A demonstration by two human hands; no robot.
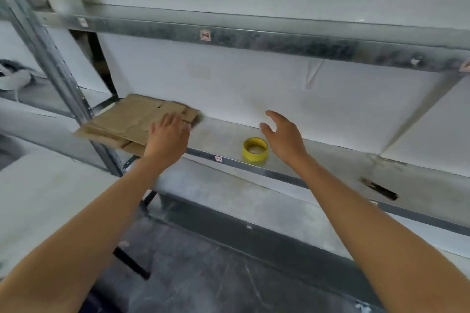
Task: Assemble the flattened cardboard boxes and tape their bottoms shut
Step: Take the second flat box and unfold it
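A stack of flattened brown cardboard boxes (132,119) lies at the left end of a metal shelf (218,140). My left hand (167,137) rests flat on the stack's right edge, fingers spread; I cannot see a grip. A roll of yellow tape (255,152) lies flat on the shelf near its front edge, right of the stack. My right hand (283,134) hovers open just above and behind the tape, fingers curved, holding nothing.
A dark knife-like tool (379,188) lies on the shelf at the right. A metal upright (58,68) stands left of the stack, and an upper shelf beam (229,35) runs overhead. White panels back the shelf. A white container (64,2) sits on the upper shelf.
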